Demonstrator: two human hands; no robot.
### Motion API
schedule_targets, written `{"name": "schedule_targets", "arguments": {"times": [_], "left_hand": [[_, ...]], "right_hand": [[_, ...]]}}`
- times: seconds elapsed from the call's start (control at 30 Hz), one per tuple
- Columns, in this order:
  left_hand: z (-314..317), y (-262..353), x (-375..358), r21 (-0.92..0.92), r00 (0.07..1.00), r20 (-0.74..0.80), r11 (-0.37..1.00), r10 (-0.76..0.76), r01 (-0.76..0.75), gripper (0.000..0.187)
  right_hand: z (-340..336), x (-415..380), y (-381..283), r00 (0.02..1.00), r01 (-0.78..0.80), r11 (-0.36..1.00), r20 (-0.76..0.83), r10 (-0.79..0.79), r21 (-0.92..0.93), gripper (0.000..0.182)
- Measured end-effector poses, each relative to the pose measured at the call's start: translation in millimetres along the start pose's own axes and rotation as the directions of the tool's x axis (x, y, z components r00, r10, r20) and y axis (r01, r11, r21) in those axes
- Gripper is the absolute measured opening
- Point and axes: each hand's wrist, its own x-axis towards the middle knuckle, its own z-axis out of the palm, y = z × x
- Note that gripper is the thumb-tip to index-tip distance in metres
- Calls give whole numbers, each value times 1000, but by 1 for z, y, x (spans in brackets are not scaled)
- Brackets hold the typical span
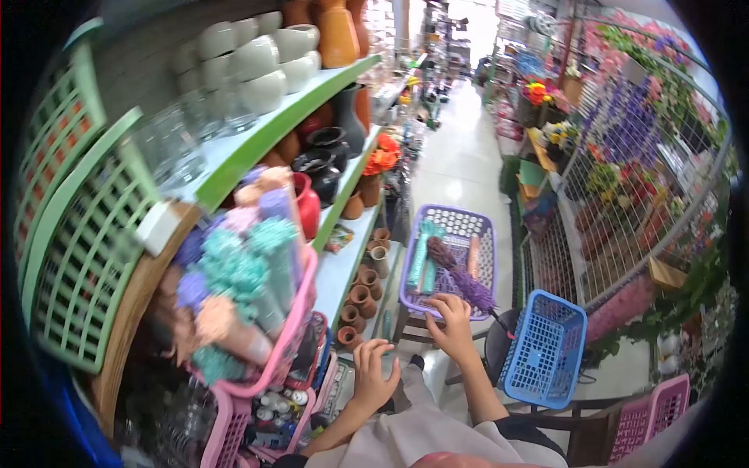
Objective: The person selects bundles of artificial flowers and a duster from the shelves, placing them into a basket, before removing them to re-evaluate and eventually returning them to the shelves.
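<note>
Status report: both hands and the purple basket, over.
Left hand empty; right hand empty, by near rim of purple basket. Basket loaded. Purple bundle juts over near right corner.

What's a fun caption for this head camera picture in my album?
Left hand and right hand near a purple basket of colourful bundles, beside crowded shelves.

No lettering, numeral, brand name or sign is legible. Any marking on the small, flat, multicoloured packet (pixel 338 238) on the pale blue shelf (pixel 334 273), on the small white-and-dark containers (pixel 275 407) in the pink plastic lattice basket (pixel 226 433), or on the distant aisle goods (pixel 511 125) is too small or blurred.
</note>
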Motion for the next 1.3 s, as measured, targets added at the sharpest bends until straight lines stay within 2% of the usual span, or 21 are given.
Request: {"name": "schedule_targets", "arguments": {"times": [0.03,0.1,0.23,0.27,0.3,0.4,0.43,0.5,0.53,0.6,0.63,0.7,0.73,0.77,0.83,0.9,0.97,1.0,1.1,1.23,1.3], "left_hand": [[12,-5,3,-20,998,56,1000,-3,4,40],[35,-16,10,-58,993,117,998,6,1,37],[83,-36,31,-138,961,275,988,-26,66,29],[95,-39,39,-148,941,337,985,-33,87,28],[108,-42,49,-156,917,397,982,-38,109,28],[155,-56,78,-169,880,474,977,-35,130,25],[172,-64,86,-166,853,519,973,-50,158,25],[213,-81,100,-153,826,562,977,-34,145,25],[236,-91,104,-109,770,635,978,-68,176,25],[285,-116,114,-38,628,770,976,-109,216,29],[314,-133,117,-43,621,777,976,-102,214,29],[363,-153,118,103,471,849,951,-237,292,36],[378,-147,128,201,460,838,949,-294,242,44],[393,-143,133,199,455,841,949,-293,244,44],[429,-144,139,246,575,741,937,-347,249,49],[454,-142,142,267,580,731,933,-360,242,56],[472,-134,145,334,621,637,890,-456,310,61],[478,-131,144,372,623,617,875,-482,309,64],[483,-130,139,374,635,616,882,-466,285,62],[481,-153,131,288,608,655,892,-448,348,59],[477,-168,127,69,600,683,854,-418,516,56]], "right_hand": [[2,-9,21,1000,-25,1000,-10,24,-16,31],[3,-22,63,970,-236,963,25,241,-133,31],[15,-39,151,894,-418,865,42,446,-277,37],[24,-42,175,893,-419,845,16,450,-332,46],[27,-40,192,886,-434,835,7,464,-339,46],[39,-33,235,876,-384,762,56,480,-521,64],[42,-31,245,858,-378,742,90,505,-554,65],[50,-25,262,734,-442,678,197,650,-588,60],[48,-22,266,727,-451,669,191,659,-591,60],[38,-17,269,724,-556,730,200,660,-397,52],[33,-16,271,718,-564,722,194,668,-401,52],[18,-14,271,681,-727,678,7,732,-108,44],[4,-3,266,615,-787,615,14,788,-56,41],[1,-2,273,611,-790,611,15,792,-59,41],[-6,-7,288,540,-836,548,-147,829,17,38],[-8,-10,307,526,-841,539,-173,833,37,37],[-9,-9,320,402,-903,421,-172,899,91,40],[-10,-6,321,387,-913,404,-188,903,61,46],[-5,1,321,446,-860,492,-271,853,134,42],[6,-6,318,423,-864,466,-231,876,188,44],[3,0,305,475,-839,514,-221,852,179,43]]}}
